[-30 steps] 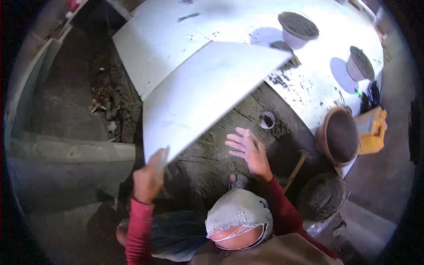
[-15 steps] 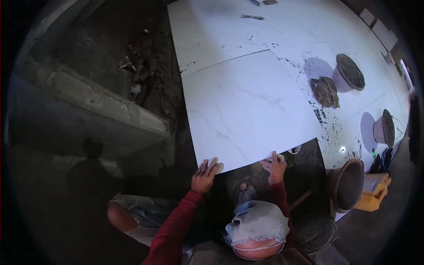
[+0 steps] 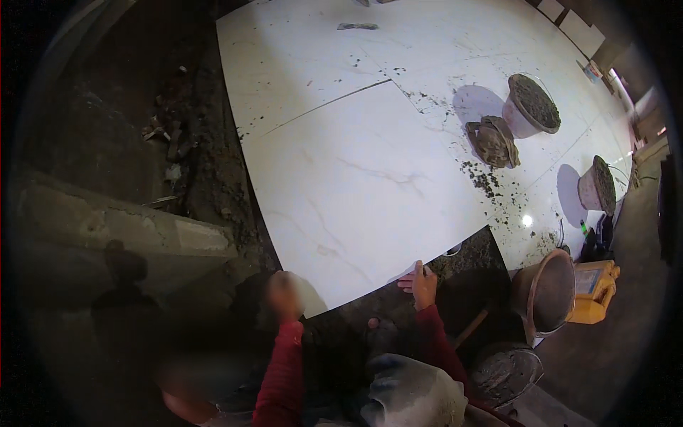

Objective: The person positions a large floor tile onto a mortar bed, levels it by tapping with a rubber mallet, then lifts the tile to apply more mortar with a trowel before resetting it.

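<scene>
A large white marble-look tile [image 3: 356, 192] with grey veins lies in front of me, its near edge over dark, rough mortar. At the tile's near left corner is my left hand [image 3: 285, 297], against the left side edge; motion smears its fingers. My right hand [image 3: 421, 285] grips the near edge right of the middle, thumb on top and fingers at or under the rim. Partly hidden under the tile, beside that hand, is a small pale round object [image 3: 452, 250]. A dark gap line separates the tile's far edge from the tiled floor [image 3: 284, 64].
Right of the tile stand two mortar-filled buckets [image 3: 523, 117] [image 3: 596, 186] and a crumpled dirty bag [image 3: 492, 142]. Nearer are an empty-looking brown bucket [image 3: 544, 295], a yellow jerrycan [image 3: 594, 292] and a mortar-smeared basin [image 3: 506, 373]. A concrete ledge [image 3: 121, 220] runs along the left.
My left hand has slid from the top of the near left corner to the tile's left side. The right hand keeps its place on the near edge. The whole view has shifted.
</scene>
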Demonstrator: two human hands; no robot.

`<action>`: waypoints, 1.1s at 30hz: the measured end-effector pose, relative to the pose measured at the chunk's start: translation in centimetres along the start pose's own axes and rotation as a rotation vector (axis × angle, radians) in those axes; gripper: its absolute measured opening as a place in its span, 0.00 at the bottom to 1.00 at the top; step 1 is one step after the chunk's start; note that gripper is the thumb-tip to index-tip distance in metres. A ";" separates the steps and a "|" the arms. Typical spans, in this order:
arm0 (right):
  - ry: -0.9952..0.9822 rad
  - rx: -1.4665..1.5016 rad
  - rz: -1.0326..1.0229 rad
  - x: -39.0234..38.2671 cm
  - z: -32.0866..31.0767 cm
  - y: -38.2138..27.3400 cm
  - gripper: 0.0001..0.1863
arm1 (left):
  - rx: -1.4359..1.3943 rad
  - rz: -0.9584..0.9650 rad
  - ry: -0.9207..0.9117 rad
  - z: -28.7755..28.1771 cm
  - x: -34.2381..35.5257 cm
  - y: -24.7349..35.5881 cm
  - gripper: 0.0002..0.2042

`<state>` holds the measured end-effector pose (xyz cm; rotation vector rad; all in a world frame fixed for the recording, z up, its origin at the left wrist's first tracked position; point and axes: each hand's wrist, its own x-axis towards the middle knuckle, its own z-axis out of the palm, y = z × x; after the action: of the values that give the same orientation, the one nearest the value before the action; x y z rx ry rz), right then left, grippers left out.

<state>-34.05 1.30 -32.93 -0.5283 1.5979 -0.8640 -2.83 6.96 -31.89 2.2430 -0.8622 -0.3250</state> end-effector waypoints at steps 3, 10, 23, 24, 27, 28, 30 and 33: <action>-0.013 -0.044 -0.036 0.2 -0.6 0.2 0.24 | -0.051 -0.101 -0.042 1.1 1.3 0.0 0.14; 0.002 -0.092 -0.089 1.2 -0.7 0.3 0.23 | -0.119 -0.286 -0.071 2.1 2.8 -2.6 0.13; -0.058 -0.289 0.009 2.5 -2.0 -1.2 0.24 | -0.168 -0.382 -0.050 2.4 3.1 -0.9 0.09; -0.030 -0.276 0.015 2.5 -2.2 -1.7 0.24 | -0.210 -0.391 -0.042 2.6 3.1 -1.3 0.09; -0.072 -0.330 0.041 2.2 -3.2 -2.2 0.22 | -0.152 -0.422 -0.143 2.5 3.4 -0.7 0.10; -0.062 -0.368 -0.045 1.8 -4.0 -1.0 0.19 | -0.247 -0.420 -0.161 2.2 3.7 -0.8 0.10; 0.136 -0.628 -0.259 -0.5 -6.3 1.2 0.16 | -0.170 -0.344 -0.192 1.3 4.1 -0.2 0.11; 0.591 -0.931 -0.461 -5.5 -11.9 4.4 0.17 | 0.026 -0.110 -0.195 0.3 4.3 2.9 0.14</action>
<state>-43.85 11.02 -32.35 -1.4344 2.4701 -0.5747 -1.19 2.46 -30.00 2.3154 -0.8481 -0.5944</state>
